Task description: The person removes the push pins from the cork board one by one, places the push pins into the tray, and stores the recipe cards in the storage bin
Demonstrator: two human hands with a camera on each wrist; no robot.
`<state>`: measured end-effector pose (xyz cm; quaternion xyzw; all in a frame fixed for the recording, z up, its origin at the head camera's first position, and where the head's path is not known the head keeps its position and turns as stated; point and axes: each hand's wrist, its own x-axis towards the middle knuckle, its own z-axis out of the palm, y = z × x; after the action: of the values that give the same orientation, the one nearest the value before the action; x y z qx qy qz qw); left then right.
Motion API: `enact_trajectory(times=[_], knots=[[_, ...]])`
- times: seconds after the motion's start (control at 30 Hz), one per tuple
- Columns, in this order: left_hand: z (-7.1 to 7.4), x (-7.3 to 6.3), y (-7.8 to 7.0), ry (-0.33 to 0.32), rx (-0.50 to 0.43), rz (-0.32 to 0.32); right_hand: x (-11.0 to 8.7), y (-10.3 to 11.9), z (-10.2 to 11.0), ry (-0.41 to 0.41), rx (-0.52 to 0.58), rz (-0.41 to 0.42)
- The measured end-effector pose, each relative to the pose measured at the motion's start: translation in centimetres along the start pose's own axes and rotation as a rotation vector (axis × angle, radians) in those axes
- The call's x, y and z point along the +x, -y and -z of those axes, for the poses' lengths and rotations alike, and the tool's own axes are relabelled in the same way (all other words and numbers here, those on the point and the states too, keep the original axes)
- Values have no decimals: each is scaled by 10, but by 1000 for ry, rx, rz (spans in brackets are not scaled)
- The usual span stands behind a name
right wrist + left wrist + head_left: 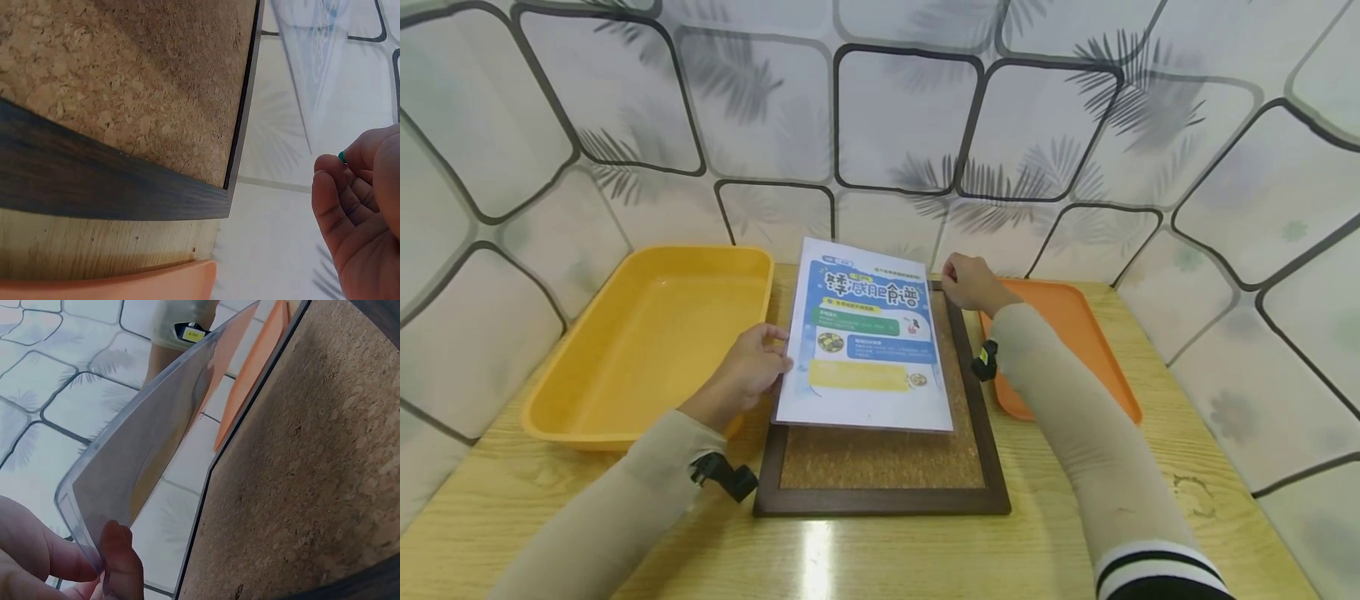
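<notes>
My left hand (747, 367) pinches the left edge of a printed poster (868, 400) in a clear plastic cover. The poster is tilted above a cork board (880, 462) with a dark wooden frame and covers much of it in the head view. From the left wrist view, a gap shows between the poster and the cork. Near the poster's top right corner, my right hand (972, 282) pinches a small green pushpin (342, 157); most of it is hidden between thumb and finger. In the right wrist view those fingertips are apart from the poster's corner.
To the left stands a deep yellow tray (655, 333), close beside the board. An orange tray (1075, 325) lies at the right, partly behind my right forearm. The wooden table (700, 558) meets a patterned wall covering (902, 125) at the back and sides.
</notes>
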<state>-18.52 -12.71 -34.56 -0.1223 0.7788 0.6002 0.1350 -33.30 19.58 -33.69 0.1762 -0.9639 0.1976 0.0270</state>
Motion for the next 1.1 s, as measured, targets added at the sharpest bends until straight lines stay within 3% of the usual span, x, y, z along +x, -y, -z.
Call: enact_trajectory(times=[0.47,1.1], knots=[[16,-1,0,-11,28,-4,-13,-11,6,29,46,-18],[44,-2,3,6,-32,-28,-22,-35,5,37,36,-55]])
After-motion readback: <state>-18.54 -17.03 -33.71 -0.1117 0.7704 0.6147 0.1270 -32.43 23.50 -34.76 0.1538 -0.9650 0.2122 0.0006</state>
